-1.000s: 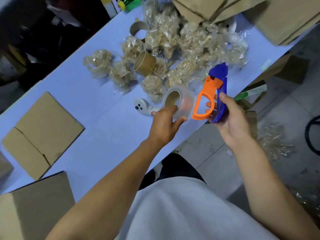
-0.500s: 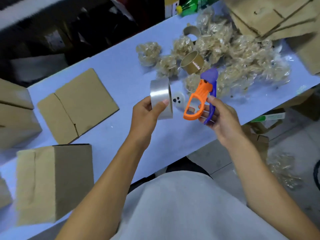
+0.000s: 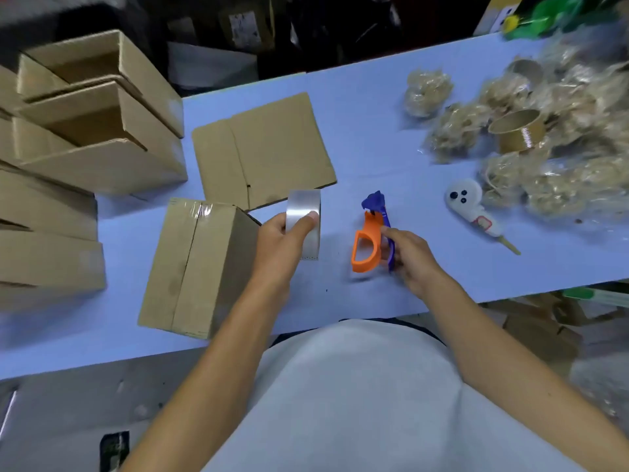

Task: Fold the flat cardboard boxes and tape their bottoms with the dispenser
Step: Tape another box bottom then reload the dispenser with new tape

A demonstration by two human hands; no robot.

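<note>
Two hands are occupied above the pale blue table: the left hand grips a roll of clear packing tape between thumb and curled fingers, and the right hand clasps the orange-and-blue plastic tape dispenser by its blue side, orange loop facing left. Roll and dispenser are near each other but apart; the roll is not mounted. A folded brown cardboard box lies bottom-up just left of the left hand, a strip of clear tape already showing along its seam at the far end. A flat unfolded cardboard blank rests beyond it, and open assembled boxes are stacked at far left. Crumpled wads of used tape, empty cardboard tape cores and a white handheld controller occupy the right side. Judgement: the step in hand appears to be loading the roll. Risks noted: seating the roll the wrong way round would present the non-adhesive face; the loose tape end may cling back to the roll or to fingers; the dispenser's cutting edge, near the blue tip, could nick a finger during threading; a one-sided hold may let the dispenser twist.
</note>
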